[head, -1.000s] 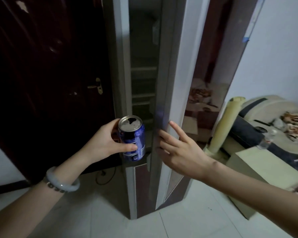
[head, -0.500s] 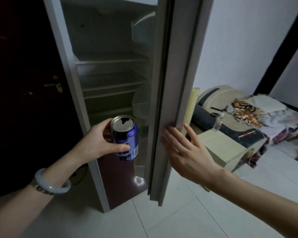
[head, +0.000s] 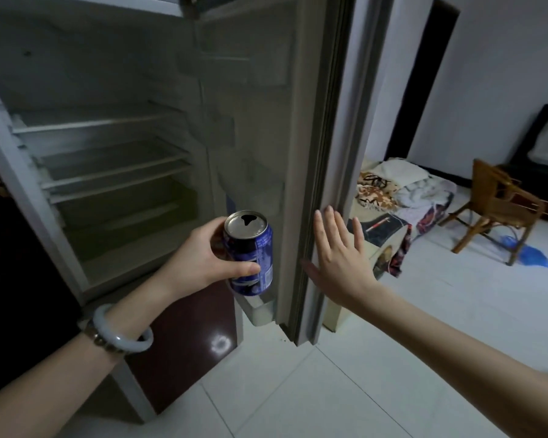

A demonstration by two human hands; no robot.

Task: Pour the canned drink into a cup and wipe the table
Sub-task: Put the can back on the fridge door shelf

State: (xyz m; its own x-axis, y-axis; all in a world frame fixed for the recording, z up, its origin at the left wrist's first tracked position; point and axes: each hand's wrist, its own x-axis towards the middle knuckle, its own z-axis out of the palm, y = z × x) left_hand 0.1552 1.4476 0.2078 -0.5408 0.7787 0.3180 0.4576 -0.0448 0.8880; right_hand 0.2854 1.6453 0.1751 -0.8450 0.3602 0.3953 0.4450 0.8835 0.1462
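Note:
My left hand [head: 203, 257] grips a blue drink can [head: 250, 252], upright, its silver top torn open. The can hangs in front of the lower door shelf of an open fridge [head: 108, 159]. My right hand [head: 339, 251] has its fingers straight and spread, the palm against the outer edge of the fridge door [head: 317, 153]. A pale bracelet sits on my left wrist. No cup, cloth or table is in view.
The fridge shelves hold nothing. A dark red lower fridge door [head: 184, 343] is closed below. To the right lie a bed with patterned blankets [head: 402, 197] and a wooden chair [head: 494, 210] on a white tiled floor [head: 361, 374].
The fridge door has swung wide open, showing the bare shelves. My right hand went from the door's front to its outer edge. The can stays in my left hand.

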